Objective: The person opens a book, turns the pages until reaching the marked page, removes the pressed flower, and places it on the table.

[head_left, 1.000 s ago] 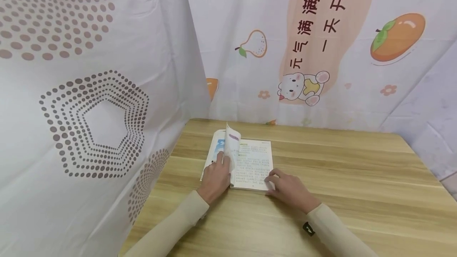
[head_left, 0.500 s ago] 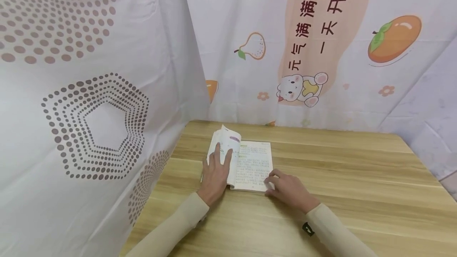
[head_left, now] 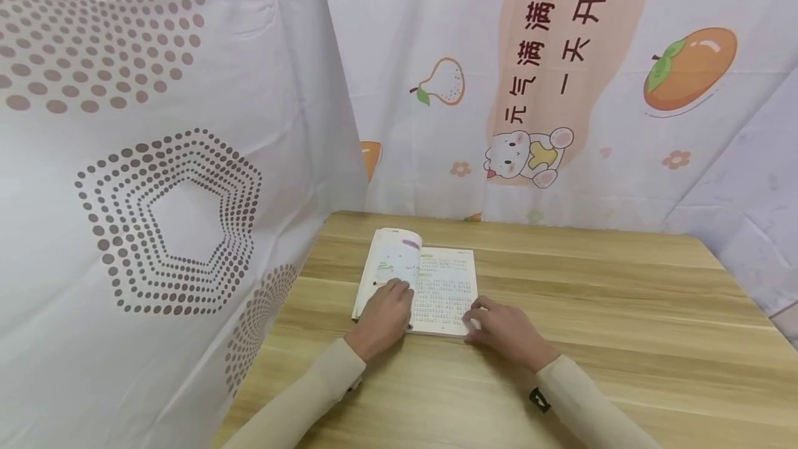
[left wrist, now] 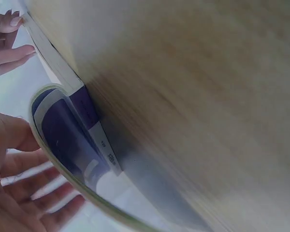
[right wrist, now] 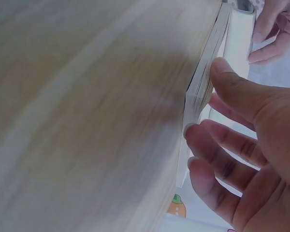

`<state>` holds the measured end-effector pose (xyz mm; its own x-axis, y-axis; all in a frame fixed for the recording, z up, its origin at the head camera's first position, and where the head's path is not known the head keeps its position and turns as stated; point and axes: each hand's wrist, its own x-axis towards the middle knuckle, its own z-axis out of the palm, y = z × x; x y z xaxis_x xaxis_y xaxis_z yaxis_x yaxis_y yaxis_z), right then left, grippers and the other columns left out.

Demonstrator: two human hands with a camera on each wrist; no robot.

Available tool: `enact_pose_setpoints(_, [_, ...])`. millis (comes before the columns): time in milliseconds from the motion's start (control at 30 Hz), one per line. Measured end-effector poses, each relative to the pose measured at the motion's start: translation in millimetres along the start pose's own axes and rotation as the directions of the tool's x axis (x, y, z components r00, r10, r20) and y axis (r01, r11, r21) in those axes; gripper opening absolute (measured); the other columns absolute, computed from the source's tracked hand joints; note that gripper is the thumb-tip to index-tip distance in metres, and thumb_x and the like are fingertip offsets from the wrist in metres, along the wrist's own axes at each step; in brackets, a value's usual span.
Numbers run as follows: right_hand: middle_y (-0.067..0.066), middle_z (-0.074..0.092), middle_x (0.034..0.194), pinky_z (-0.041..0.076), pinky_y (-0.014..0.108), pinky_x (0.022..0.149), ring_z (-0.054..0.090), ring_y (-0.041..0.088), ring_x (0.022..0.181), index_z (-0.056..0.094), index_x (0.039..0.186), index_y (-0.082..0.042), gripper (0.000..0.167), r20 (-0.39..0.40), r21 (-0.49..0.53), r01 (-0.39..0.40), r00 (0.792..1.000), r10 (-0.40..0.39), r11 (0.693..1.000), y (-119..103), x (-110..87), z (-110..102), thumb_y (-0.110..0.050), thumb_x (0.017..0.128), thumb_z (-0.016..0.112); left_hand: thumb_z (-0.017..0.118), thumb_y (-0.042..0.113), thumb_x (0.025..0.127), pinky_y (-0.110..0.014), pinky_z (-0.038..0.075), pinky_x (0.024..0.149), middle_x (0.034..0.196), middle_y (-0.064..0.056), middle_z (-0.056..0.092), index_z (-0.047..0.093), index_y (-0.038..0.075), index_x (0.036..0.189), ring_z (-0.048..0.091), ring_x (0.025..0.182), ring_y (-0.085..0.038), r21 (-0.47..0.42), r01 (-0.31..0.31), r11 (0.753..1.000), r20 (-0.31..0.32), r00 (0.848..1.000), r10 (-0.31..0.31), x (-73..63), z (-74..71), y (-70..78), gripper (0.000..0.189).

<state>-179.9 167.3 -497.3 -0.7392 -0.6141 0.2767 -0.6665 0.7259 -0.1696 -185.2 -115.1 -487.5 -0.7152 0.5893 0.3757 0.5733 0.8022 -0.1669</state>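
Observation:
An open book [head_left: 444, 283] lies on the wooden table, its left pages curving up near the spine. My left hand [head_left: 383, 316] rests on the lower part of the left page, near the fold. In the left wrist view its fingers [left wrist: 31, 179] spread loosely over the bowed pages, and a purple-and-white spine shows below. My right hand [head_left: 506, 331] holds the book's lower right corner. The right wrist view has the thumb [right wrist: 232, 79] at the bottom edge and curled fingers [right wrist: 215, 150] along the side edge.
The wood-grain table [head_left: 592, 296] extends right of the book. A white curtain with dots [head_left: 187, 227] hangs close on the left. Behind the table is a white cloth with fruit prints and lettering [head_left: 536, 33].
The raised leaf has come down onto the left side. My left hand spread over it, then slid toward the fold and lower edge. My right hand has stayed at the corner.

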Motion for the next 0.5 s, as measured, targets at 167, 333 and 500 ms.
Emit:
enact_pose_setpoints(167, [-0.004,0.069,0.099,0.055,0.029,0.062,0.066,0.007,0.074,0.079,0.096,-0.018,0.009,-0.052,-0.014,0.038,0.998,-0.039,0.999,3.6,-1.2,1.3,-0.015,0.088,0.081,0.079,0.002,0.084,-0.042,0.048,0.104,0.117,-0.006,0.07,0.075,0.009,0.103,0.06,0.121,-0.027,-0.017,-0.094,0.995,-0.032,0.995,0.093,-1.0,3.3,3.3,0.02])
enact_pose_setpoints(333, [-0.009,0.071,0.091,0.055,0.03,0.064,0.067,0.007,0.077,0.078,0.09,-0.018,0.006,-0.099,-0.038,0.063,0.993,-0.066,0.997,6.5,-2.7,3.3,-0.013,0.089,0.079,0.074,0.023,0.093,-0.044,0.048,0.097,0.107,-0.002,0.07,0.074,0.015,0.092,0.058,0.115,-0.026,-0.043,-0.077,0.996,-0.042,0.996,0.075,-0.5,5.7,9.5,0.008])
enact_pose_setpoints(500, [-0.013,0.068,0.084,0.05,0.026,0.057,0.056,0.0,0.067,0.074,0.083,-0.021,0.013,-0.182,-0.039,0.105,0.977,-0.111,0.994,8.6,-3.4,-1.2,-0.01,0.084,0.081,0.072,0.066,0.084,-0.044,0.046,0.094,0.108,-0.001,0.07,0.073,0.018,0.09,0.055,0.111,-0.026,-0.022,-0.075,0.997,-0.003,0.997,0.075,1.3,7.1,13.6,0.049])
